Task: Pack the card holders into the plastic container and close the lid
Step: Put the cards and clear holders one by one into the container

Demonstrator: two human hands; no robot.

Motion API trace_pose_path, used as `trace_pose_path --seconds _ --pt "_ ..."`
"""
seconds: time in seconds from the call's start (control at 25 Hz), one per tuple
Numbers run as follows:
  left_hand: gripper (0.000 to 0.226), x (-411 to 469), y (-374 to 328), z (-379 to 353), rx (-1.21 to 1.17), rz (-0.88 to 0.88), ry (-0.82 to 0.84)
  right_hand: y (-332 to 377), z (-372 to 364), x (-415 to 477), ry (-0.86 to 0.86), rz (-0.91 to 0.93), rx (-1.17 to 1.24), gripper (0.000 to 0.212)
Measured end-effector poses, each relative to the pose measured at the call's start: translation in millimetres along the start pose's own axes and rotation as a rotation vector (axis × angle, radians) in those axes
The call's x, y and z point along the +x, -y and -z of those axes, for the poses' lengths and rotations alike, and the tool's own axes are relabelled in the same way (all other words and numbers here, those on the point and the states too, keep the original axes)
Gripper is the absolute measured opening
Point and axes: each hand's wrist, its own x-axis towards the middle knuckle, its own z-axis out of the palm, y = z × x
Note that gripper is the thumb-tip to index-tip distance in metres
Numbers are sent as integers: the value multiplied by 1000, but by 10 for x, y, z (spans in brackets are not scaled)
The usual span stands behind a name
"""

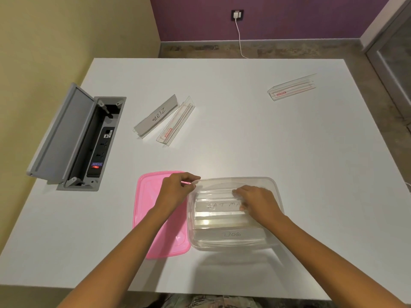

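Observation:
A clear plastic container [274, 185] stands near the table's front edge with several card holders lying inside, one marked "BATMA.." [219, 206] and one marked "DOG" [231, 234]. My left hand [176, 188] pinches the container's far left rim. My right hand [255, 202] is inside the container, fingers curled on the right end of the BATMAN holder. The pink lid [151, 218] lies flat to the container's left, partly under my left forearm. Three holders lie loose on the table: "ZEBRA" [156, 116], a clear one [175, 123] beside it, another [292, 87] at far right.
An open grey socket box [75, 138] is sunk into the table at the left, its flap raised. A white cable [239, 36] runs from a wall socket to the floor behind the table. The white table [244, 141] spreads between the loose holders and the container.

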Motion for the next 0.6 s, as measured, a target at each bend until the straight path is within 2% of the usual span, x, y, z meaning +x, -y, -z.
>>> trace_pose_path --seconds 0.12,0.2,0.32,0.44,0.52,0.6 --pt "19 53 -18 63 80 -4 84 38 30 -22 -61 14 11 37" --pt "18 114 -40 112 56 -10 99 57 85 -57 -166 55 24 36" --pt "21 282 -66 179 21 -41 -91 59 191 -81 -396 88 18 28" --pt "37 571 -76 229 130 -42 -346 40 284 -53 -514 16 18 28" --pt "51 796 -76 268 203 38 -406 28 307 -26 -510 -29 41 26" --pt "64 1016 -71 307 250 149 -371 10 298 -6 -496 -41 64 23"
